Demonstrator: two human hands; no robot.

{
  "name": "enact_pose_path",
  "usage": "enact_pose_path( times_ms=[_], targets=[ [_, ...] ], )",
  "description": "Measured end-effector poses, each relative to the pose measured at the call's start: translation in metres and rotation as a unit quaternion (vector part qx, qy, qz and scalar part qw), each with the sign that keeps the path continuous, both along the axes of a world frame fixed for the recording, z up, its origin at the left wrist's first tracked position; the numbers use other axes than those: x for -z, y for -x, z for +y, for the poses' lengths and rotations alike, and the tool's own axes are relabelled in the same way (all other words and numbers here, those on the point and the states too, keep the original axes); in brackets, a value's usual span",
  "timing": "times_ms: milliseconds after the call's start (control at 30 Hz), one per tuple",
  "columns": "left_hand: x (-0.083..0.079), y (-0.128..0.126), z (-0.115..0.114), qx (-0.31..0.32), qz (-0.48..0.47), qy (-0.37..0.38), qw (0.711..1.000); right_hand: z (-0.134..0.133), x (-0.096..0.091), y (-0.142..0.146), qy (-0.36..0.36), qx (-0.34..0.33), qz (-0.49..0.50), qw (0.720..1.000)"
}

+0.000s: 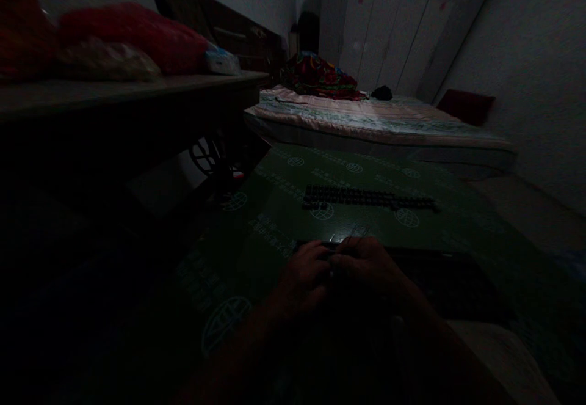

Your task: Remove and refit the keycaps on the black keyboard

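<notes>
Keyboard [451, 283]: in the head view this dark slab looks like a keyboard to me, sitting on the green table [270, 234] right under your hands. Its right end shows, the rest is mostly lost behind your hands and in shadow.
Left hand [306, 270]: you've got it over the keyboard's left part, fingers curled in close to the other hand. Can't tell if they're pinching anything.
Right hand [368, 264]: also over the keyboard, just right of the other one, thumb and fingers bunched. There's maybe a small pale bit [331, 274] by the fingertips, but it's too dark to say whether you've got hold of it.
Slip risk: with your hands that crowded, one could bump the other, and anything tiny could drop onto the keyboard and vanish, dark on dark.
Loose keys [366, 197]: lined up in rows past the keyboard's far edge, well apart from it. Shove the keyboard forward and it could plough into them and wreck the order.
Light: super dim, so imo misjudging a press on the keyboard is the likeliest slip-up.
</notes>
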State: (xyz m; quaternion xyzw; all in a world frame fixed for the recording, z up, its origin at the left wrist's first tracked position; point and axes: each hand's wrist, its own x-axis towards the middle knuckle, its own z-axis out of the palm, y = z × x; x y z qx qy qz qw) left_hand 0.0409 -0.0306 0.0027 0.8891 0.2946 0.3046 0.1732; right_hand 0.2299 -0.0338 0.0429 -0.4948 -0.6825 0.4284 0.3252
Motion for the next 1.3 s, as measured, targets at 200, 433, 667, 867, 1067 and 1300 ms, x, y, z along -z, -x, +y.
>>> enact_pose_path(
  times_ms=[200, 433, 667, 867, 1067, 1300],
  targets=[
    [-0.001, -0.002, 0.003, 0.017, 0.058, 0.016, 0.998, -0.001, 0.005, 0.005, -0.062, -0.012, -0.045, 0.997],
    [-0.006, -0.01, 0.01, 0.002, 0.11, 0.048, 0.993, 0.0, 0.008, 0.007, -0.096, -0.021, -0.082, 0.992],
    [0.001, -0.013, 0.007, -0.07, 0.088, 0.092, 0.989, -0.002, 0.005, 0.011, -0.12, -0.038, -0.137, 0.982],
    [0.003, -0.015, 0.008, -0.085, 0.087, 0.123, 0.985, -0.002, 0.009, 0.013, -0.123, -0.038, -0.154, 0.98],
    [-0.002, -0.017, 0.009, -0.09, 0.098, 0.136, 0.982, -0.002, 0.008, 0.016, -0.129, -0.027, -0.179, 0.975],
    [-0.002, -0.02, 0.006, -0.114, 0.062, 0.161, 0.978, -0.001, 0.013, 0.018, -0.14, -0.028, -0.185, 0.972]
  ],
)
